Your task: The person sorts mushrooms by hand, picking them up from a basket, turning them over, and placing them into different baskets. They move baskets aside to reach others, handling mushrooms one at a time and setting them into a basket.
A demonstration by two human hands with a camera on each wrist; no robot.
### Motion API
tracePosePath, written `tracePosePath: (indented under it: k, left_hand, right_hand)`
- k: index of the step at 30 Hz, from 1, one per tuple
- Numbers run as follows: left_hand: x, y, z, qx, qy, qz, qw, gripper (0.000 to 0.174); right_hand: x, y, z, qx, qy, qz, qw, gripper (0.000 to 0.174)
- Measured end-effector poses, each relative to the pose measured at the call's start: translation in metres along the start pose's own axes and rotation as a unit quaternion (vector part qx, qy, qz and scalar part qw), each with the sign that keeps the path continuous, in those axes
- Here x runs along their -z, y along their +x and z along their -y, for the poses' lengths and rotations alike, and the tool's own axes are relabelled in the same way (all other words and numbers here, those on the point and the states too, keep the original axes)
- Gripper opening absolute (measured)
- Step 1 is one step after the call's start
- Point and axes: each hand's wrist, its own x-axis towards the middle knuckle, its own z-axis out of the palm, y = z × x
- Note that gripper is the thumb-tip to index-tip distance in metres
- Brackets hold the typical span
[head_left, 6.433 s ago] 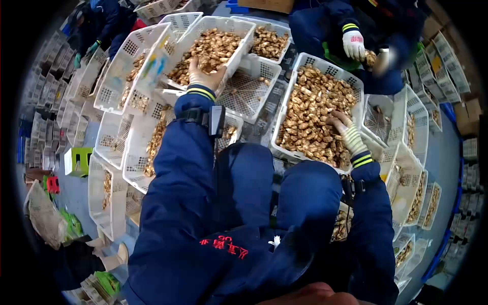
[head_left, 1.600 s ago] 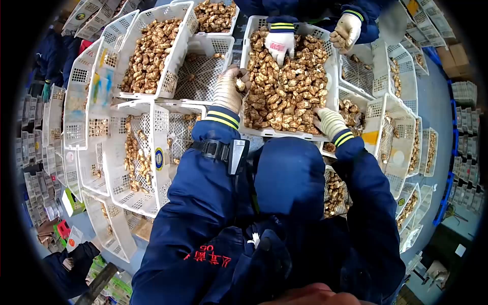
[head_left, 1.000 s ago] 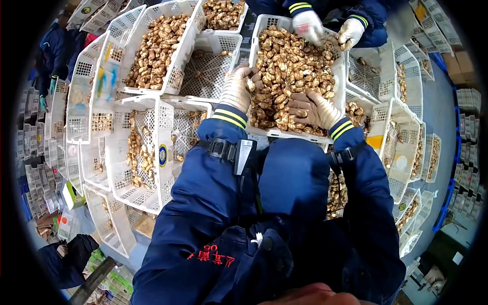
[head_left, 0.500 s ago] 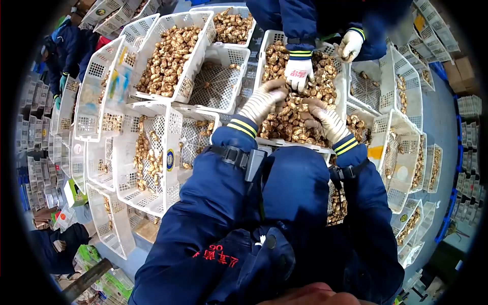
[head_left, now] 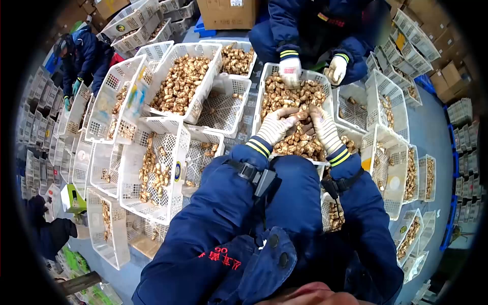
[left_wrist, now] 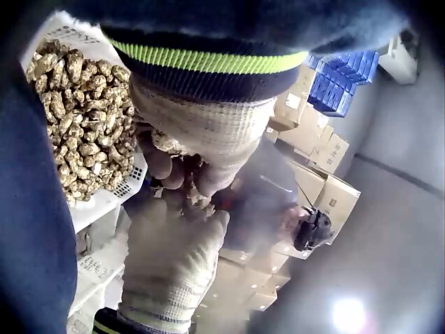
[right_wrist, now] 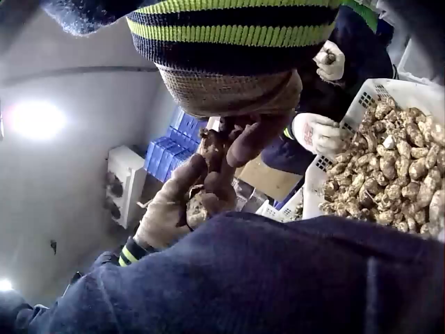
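Both gloved hands meet over a white perforated crate (head_left: 259,100) heaped with stubby brown and cream mushrooms (head_left: 300,147). My left hand (head_left: 275,125) and right hand (head_left: 325,129) have their fingertips together, pinching a brown mushroom (right_wrist: 212,149) between them. A paler mushroom (right_wrist: 198,209) shows in the curled fingers of the left hand in the right wrist view. The gloves are cream knit with brown-coated fingers, which partly hide what is held. In the left wrist view the right hand (left_wrist: 174,257) faces the left one from below.
Across the crate sits another person, whose white-gloved hand (head_left: 290,71) is over the same pile. A full crate (head_left: 216,71) and a sparsely filled crate (head_left: 239,114) stand to the left. More crates (head_left: 381,162) line the right side. A cardboard box (head_left: 227,14) stands behind.
My left hand has come from the back left crate, and my right hand from the near crate's pile; they now meet. The other person's hand has shifted, and the head view has tilted up.
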Motion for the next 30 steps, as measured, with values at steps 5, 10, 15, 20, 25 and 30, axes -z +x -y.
tracePosePath:
  k: [5,10,15,20,25,30]
  left_hand:
    - [0.000,-0.008,0.003,-0.012,-0.052,-0.001,0.999,0.036]
    - [-0.002,-0.024,-0.009,0.023,-0.087,-0.041,0.995,0.035]
    - [0.012,-0.049,-0.043,0.015,-0.098,-0.051,0.994,0.042]
    - [0.027,-0.063,-0.053,-0.008,-0.139,-0.108,0.984,0.038]
    - [0.033,-0.058,-0.046,0.046,-0.227,-0.099,0.968,0.031]
    - [0.039,-0.047,-0.034,0.072,-0.326,-0.107,0.937,0.035]
  right_hand:
    - [-0.023,-0.017,0.029,0.135,-0.301,-0.062,0.942,0.042]
    - [-0.030,-0.004,0.015,0.165,-0.130,-0.050,0.976,0.036]
    - [-0.043,-0.011,0.042,-0.050,0.068,0.030,0.996,0.028]
    - [-0.048,-0.026,0.050,0.040,-0.344,0.292,0.891,0.034]
    - [-0.071,-0.011,0.049,0.140,-0.185,0.049,0.971,0.044]
    - [-0.098,0.000,0.045,0.083,-0.026,0.104,0.991,0.046]
